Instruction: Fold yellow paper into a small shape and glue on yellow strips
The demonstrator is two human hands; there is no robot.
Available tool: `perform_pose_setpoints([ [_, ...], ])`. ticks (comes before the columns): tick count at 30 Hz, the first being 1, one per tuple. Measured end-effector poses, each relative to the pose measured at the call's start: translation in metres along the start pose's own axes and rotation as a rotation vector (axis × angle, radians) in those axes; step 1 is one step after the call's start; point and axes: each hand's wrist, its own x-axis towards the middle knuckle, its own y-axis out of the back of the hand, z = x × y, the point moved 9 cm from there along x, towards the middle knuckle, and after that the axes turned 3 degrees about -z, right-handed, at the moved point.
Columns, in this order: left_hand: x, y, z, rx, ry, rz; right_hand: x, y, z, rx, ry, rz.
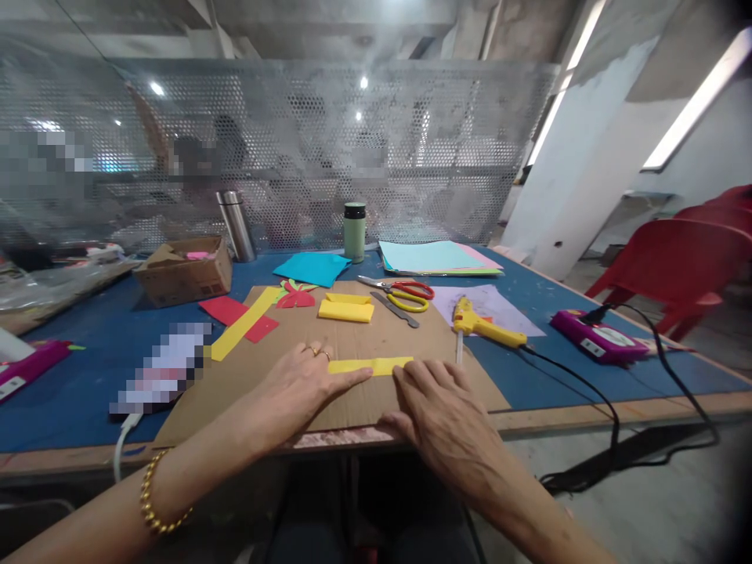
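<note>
A narrow folded yellow paper strip [370, 365] lies on a brown cardboard sheet [376, 333] on the blue table [88, 368]. My left hand [305, 384], with rings and a beaded bracelet, lies flat with its fingertips pressing the strip's left end. My right hand [438, 403] rests flat on the cardboard, its fingertips touching the strip's right end. Both hands have their fingers stretched out and hold nothing.
On the cardboard lie a folded yellow paper block [346, 309], a long yellow strip [240, 325], red paper pieces [235, 313], scissors [405, 294] and a knife [395, 309]. A yellow glue gun [487, 329] with a black cord, a cardboard box [185, 270], two bottles, paper stacks and red chairs [681, 262] surround.
</note>
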Motion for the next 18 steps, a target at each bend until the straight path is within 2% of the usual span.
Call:
perform_pose_setpoints([
  [3,0.000,-0.001,0.000,0.012,-0.004,0.019,-0.008,0.003,0.019,-0.037,-0.062,-0.016],
  [6,0.000,-0.002,-0.001,0.022,-0.006,0.037,-0.013,0.015,0.028,-0.077,-0.108,0.056],
  [8,0.000,-0.001,0.000,0.027,-0.002,0.045,-0.009,0.026,0.020,-0.064,-0.096,0.144],
  [10,0.000,0.002,0.002,0.020,0.006,0.045,0.001,0.028,0.002,0.023,-0.008,0.167],
  [12,0.000,0.006,0.004,0.012,0.019,0.036,0.013,0.018,-0.018,0.155,0.095,0.073],
  [14,-0.001,0.007,0.005,0.022,0.033,0.006,0.023,0.005,-0.030,0.246,0.129,-0.029],
  [18,-0.014,-0.001,-0.009,0.127,0.162,-0.055,0.029,-0.008,-0.034,0.223,0.118,-0.049],
])
